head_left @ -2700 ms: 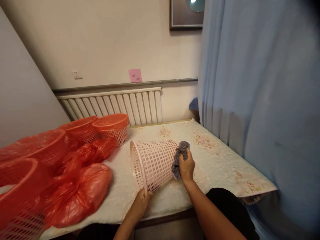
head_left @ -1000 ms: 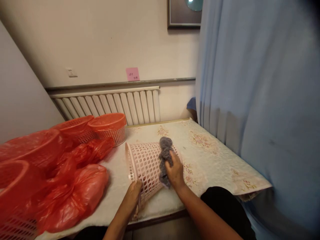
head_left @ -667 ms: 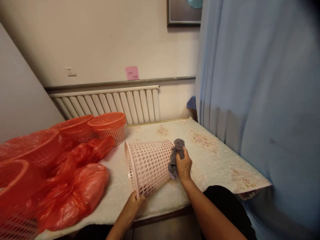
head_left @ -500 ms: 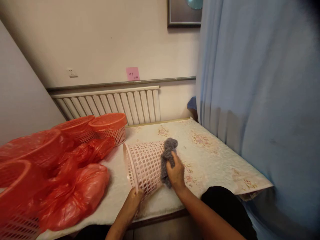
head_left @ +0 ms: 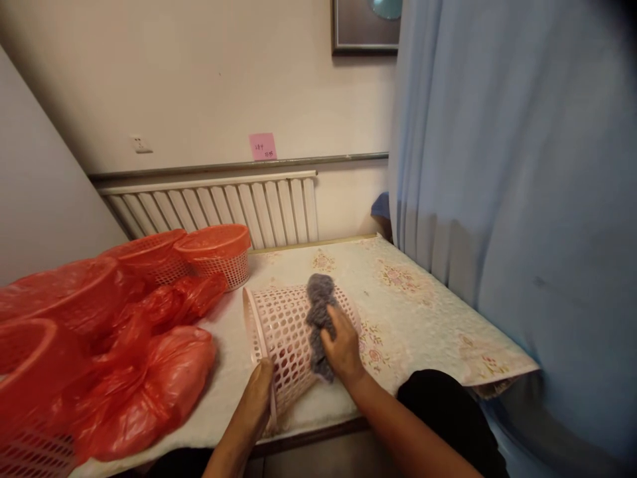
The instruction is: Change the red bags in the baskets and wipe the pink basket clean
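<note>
A pale pink perforated plastic basket [head_left: 286, 318] lies on its side on the table, its open end facing left. My left hand [head_left: 260, 392] grips the near part of the rim, thumb on the outside and the other fingers hidden. A fuzzy grey cloth [head_left: 321, 325] is bunched in my right hand [head_left: 342, 342], which presses it against the basket's side. The basket's base end shows to the right of the cloth.
Several baskets lined with red plastic bags [head_left: 212, 242] stand at the left, beside a crumpled red bag [head_left: 174, 372]. A flowered cover [head_left: 413, 318] lies over the table. Behind are a radiator [head_left: 223, 206] and, on the right, a blue curtain [head_left: 458, 166].
My right hand and the grey cloth have moved left along the basket's side, uncovering its base end. The basket has turned slightly, and my left hand has shifted a little up and left.
</note>
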`<state>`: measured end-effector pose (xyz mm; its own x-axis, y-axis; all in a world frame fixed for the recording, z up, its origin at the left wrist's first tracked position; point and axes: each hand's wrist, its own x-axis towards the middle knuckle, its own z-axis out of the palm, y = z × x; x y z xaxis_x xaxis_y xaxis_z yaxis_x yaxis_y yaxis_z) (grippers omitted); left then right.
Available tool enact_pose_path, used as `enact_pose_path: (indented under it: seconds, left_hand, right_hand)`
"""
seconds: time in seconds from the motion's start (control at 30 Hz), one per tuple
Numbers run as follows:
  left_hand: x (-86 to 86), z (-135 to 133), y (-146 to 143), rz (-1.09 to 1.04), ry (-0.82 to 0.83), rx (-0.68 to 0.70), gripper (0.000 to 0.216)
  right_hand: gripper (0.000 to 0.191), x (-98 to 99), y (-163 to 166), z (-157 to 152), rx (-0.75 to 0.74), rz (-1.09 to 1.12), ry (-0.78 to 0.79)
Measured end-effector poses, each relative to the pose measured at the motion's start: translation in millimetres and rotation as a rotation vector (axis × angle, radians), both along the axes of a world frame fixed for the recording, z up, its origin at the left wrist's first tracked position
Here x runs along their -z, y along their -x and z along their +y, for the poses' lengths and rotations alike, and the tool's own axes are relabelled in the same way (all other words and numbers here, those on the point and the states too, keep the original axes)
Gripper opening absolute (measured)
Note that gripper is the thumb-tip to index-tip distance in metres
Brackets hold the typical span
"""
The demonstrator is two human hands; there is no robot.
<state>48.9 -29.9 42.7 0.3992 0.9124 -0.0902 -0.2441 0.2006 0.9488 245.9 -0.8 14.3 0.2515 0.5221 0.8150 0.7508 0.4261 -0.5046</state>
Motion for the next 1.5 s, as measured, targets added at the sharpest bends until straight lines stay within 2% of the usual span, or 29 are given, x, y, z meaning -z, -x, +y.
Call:
enact_pose_path:
  seconds: [0.13, 0.2, 0.27, 0.43, 0.53, 0.63, 0.73, 0.87, 1.03, 1.13, 1.23, 1.3, 1.5]
  left_hand:
    - [-0.9, -0.2, 2.1, 0.032, -0.047, 0.023, 0.091]
    - [-0.6, -0.1, 2.1, 0.042, -0.055, 0.014, 0.093]
    - [-1.4, 0.8, 1.2, 0.031, -0.04, 0.011, 0.094]
    - [-7.5, 6.1, -3.7, -0.02, 0.03, -0.042, 0.099]
    - [-9.0, 8.5, -5.3, -0.046, 0.075, -0.067, 0.095]
    - [-7.9, 9.0, -5.0, -0.072, 0.089, -0.177, 0.085]
    - [-7.4, 7.9, -5.1, -0.101, 0.115, -0.251, 0.08]
    - [0.5, 7.0, -4.2, -0.09, 0.07, -0.234, 0.083]
    - [35.8, 12.9, 9.3, 0.135, -0.102, -0.238, 0.077]
    - [48.7, 17.5, 15.0, 0.213, -0.176, -0.159, 0.08]
    - [45.7, 18.8, 14.7, 0.15, -0.132, -0.066, 0.086]
    - [39.4, 17.3, 13.8, 0.107, -0.09, -0.032, 0.088]
    - [18.8, 5.1, 12.6, -0.006, -0.082, 0.068, 0.089]
  right_hand:
    - [0.048, 7.4, -44.4, 22.8, 0.238, 0.316, 0.162]
    - [0.049, 9.0, -54.1, 26.7, 0.311, 0.408, 0.207]
    - [0.049, 9.3, -52.2, 26.9, 0.319, 0.414, 0.191]
    - [0.046, 2.9, -11.5, 8.4, 0.137, 0.199, 0.063]
    - [0.05, -4.6, 24.3, -19.1, -0.053, -0.004, -0.003]
    - [0.06, -9.7, 56.7, -48.1, -0.283, -0.176, -0.065]
    - [0.064, -9.8, 73.7, -62.0, -0.343, -0.193, -0.104]
    - [0.062, -6.3, 71.0, -55.9, -0.305, -0.215, -0.165]
    - [0.064, -3.7, 61.4, -47.6, -0.28, -0.227, -0.141]
    - [0.065, -2.2, 57.4, -43.0, -0.263, -0.24, -0.135]
    - [0.061, 1.4, 44.8, -29.4, -0.211, -0.216, -0.089]
    - [0.056, 5.2, 28.4, -15.0, -0.121, -0.15, -0.036]
    - [0.047, 10.9, -32.3, 21.8, 0.209, 0.236, 0.147]
